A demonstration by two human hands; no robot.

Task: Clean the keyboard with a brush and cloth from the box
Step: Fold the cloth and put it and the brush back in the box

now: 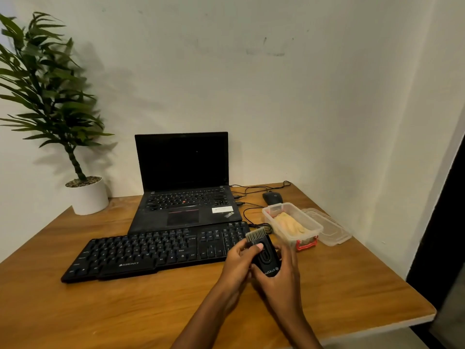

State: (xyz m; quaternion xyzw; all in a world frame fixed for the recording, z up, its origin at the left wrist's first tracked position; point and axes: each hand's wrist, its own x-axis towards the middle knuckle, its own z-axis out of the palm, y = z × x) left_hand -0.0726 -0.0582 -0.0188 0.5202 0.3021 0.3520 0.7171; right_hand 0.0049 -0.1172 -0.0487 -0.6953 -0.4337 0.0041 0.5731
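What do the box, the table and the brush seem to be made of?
Box: clear plastic, it seems, slightly glossy; the cloth inside shows through its wall. Table: wood or wood-look laminate, smooth; brown grain lines show, but which one I cannot tell. Brush: smooth black plastic body, probably, with pale bristles; their material is unclear.

Left hand [240,260], right hand [283,273] bare; forearms [201,316] bare to frame edge.
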